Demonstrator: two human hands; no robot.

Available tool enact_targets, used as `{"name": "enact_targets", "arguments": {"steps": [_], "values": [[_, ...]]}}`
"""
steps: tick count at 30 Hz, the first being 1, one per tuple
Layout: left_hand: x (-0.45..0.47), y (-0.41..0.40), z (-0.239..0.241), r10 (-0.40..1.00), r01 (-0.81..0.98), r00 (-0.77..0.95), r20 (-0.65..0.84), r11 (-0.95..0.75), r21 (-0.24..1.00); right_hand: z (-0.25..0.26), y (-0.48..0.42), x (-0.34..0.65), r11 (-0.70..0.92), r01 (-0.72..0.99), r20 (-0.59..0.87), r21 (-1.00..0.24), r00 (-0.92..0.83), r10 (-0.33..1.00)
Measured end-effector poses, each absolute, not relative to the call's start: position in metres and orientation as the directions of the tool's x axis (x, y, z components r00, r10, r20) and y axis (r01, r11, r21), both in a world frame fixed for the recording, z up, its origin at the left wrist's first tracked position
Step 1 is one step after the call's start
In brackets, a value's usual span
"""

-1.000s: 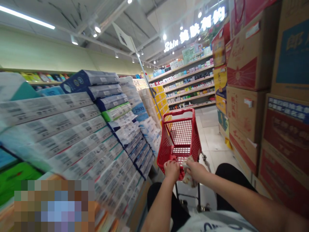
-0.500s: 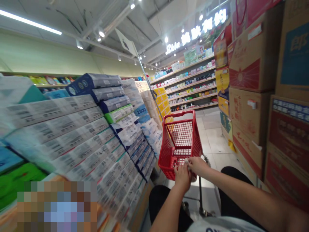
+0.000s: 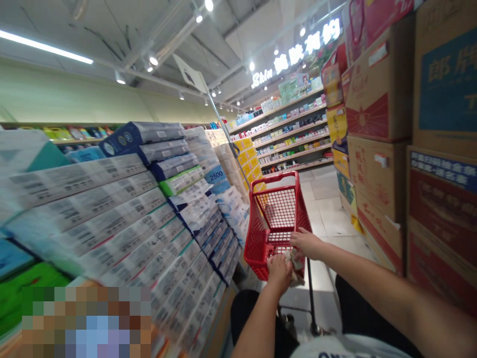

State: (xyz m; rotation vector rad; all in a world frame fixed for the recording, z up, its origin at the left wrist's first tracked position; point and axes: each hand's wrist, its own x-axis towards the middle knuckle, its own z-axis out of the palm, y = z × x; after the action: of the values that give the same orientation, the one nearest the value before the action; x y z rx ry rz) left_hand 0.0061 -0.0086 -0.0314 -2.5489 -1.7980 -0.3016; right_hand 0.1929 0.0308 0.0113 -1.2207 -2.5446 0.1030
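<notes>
A red shopping cart (image 3: 256,243) with a mesh basket stands in front of me, its near edge close to my hands. My left hand (image 3: 279,271) has its fingers curled at the near edge of the basket, closed on a crumpled whitish, mottled thing (image 3: 295,262). Its kind is unclear; it looks soft, like a cloth or thin bag, and hangs just right of those fingers. Just above it, my right hand (image 3: 308,244) is open, fingers stretched out over the basket's right side. The part of the cart under my hands is mostly hidden.
Stacked packs of paper tissue (image 3: 122,199) rise close on the left. Cartons (image 3: 378,169) are piled along the right. Tiled floor (image 3: 324,214) runs ahead to shelves of small goods (image 3: 294,132). A pole with a sign (image 3: 223,124) leans beyond the cart.
My hands, close together before, have moved apart. The right hand has lifted and its fingers have spread. The crumpled whitish thing now shows between them, where only a small white bit showed before.
</notes>
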Motion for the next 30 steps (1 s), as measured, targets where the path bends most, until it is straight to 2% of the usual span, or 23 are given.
{"name": "enact_targets", "arguments": {"steps": [4,11,16,21,26,30], "values": [[-0.001,-0.011,-0.031,0.933,0.941,0.316,0.172,-0.332,0.073,0.008,0.025,0.187,0.635,0.735,0.29,-0.24,-0.57,0.769],[-0.018,-0.019,-0.027,0.95,0.959,0.263,0.168,-0.276,0.063,0.005,0.015,0.167,0.67,0.709,0.35,-0.219,-0.584,0.732],[-0.023,-0.026,-0.029,0.923,0.955,0.236,0.304,-0.278,0.103,-0.004,0.014,0.157,0.65,0.707,0.387,-0.28,-0.536,0.75],[-0.017,-0.021,-0.028,0.908,0.933,0.277,0.315,-0.333,0.137,-0.008,0.012,0.159,0.607,0.729,0.372,-0.316,-0.493,0.786],[-0.014,-0.01,-0.029,0.915,0.937,0.308,0.26,-0.34,0.085,-0.003,0.005,0.162,0.572,0.762,0.373,-0.304,-0.457,0.807],[-0.018,-0.005,-0.028,0.934,0.958,0.205,0.293,-0.253,0.136,0.001,0.002,0.159,0.539,0.774,0.325,-0.332,-0.442,0.836]]}}
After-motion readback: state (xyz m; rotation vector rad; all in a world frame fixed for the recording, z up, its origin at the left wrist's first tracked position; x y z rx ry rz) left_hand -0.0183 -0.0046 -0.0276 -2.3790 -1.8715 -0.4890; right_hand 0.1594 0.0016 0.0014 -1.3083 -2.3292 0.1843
